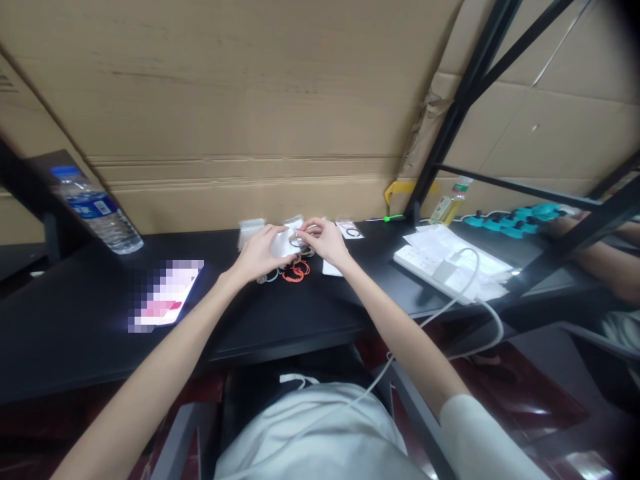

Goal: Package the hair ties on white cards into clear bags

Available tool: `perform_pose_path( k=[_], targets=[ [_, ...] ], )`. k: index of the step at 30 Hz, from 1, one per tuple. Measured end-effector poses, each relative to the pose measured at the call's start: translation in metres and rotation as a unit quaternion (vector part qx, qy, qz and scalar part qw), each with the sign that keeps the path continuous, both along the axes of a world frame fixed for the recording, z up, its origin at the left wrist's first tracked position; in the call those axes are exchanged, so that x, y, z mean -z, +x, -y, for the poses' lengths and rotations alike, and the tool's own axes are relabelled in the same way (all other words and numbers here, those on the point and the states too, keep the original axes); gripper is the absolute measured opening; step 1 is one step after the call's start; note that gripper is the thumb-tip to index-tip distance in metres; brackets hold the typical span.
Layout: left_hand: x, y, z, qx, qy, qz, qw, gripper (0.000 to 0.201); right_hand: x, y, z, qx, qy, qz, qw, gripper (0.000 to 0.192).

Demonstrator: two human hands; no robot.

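Near the far side of the black table, my left hand (pixel 259 253) grips a small clear plastic bag (pixel 283 245) with a white inside. My right hand (pixel 325 240) is closed in a pinch at the bag's right edge, on what looks like a thin dark bracelet (pixel 295 241); the fingers partly cover it. Just below both hands lie orange cord bracelets (pixel 296 271) and a pale bracelet (pixel 271 275). Behind my left hand is a stack of clear bags (pixel 250 230). To the right of my right hand, a bagged dark bracelet (pixel 353 232) lies flat.
A phone (pixel 173 293) and a water bottle (pixel 97 210) are to the left. On the right sit a white power strip (pixel 425 275) with papers and a cable, a bottle of yellow liquid (pixel 451 202) and turquoise pieces (pixel 515 220). Another person's arm (pixel 595 257) shows at far right.
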State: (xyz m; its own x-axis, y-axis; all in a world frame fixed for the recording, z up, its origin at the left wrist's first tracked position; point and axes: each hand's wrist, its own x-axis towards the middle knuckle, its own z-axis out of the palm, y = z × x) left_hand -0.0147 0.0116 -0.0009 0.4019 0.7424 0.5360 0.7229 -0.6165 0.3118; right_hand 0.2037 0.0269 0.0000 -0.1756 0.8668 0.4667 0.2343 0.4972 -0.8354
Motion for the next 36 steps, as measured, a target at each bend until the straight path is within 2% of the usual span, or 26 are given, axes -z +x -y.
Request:
perform_pose_path(
  k=[4,9,13,17,25,29,36],
  targets=[
    [0.003,0.001,-0.001,0.015,-0.022,-0.001,1.0,0.07,-0.003,0.004,0.0,-0.014,0.003,0.01,1.0,0.014],
    [0.002,0.003,0.0,0.028,-0.009,0.024,0.999,0.064,-0.003,0.007,-0.003,0.006,0.052,0.065,0.997,0.012],
    [0.0,0.004,0.001,0.033,-0.002,0.034,0.999,0.063,-0.005,0.008,-0.002,0.032,0.058,0.124,0.99,0.008],
    [0.0,0.003,0.001,0.028,-0.019,0.034,0.999,0.066,-0.01,0.013,-0.001,0.043,0.085,0.137,0.986,0.015],
    [-0.002,-0.001,0.0,0.035,-0.02,0.036,0.999,0.062,-0.018,0.032,-0.004,-0.019,0.032,0.151,0.988,0.026],
    [0.0,-0.001,0.0,0.013,-0.018,0.023,0.999,0.07,-0.016,0.034,-0.004,-0.025,0.016,0.146,0.989,0.024],
    [0.004,-0.001,-0.001,0.022,-0.013,0.004,1.0,0.069,-0.017,0.032,-0.003,-0.064,0.005,0.137,0.989,0.011]
  ],
)
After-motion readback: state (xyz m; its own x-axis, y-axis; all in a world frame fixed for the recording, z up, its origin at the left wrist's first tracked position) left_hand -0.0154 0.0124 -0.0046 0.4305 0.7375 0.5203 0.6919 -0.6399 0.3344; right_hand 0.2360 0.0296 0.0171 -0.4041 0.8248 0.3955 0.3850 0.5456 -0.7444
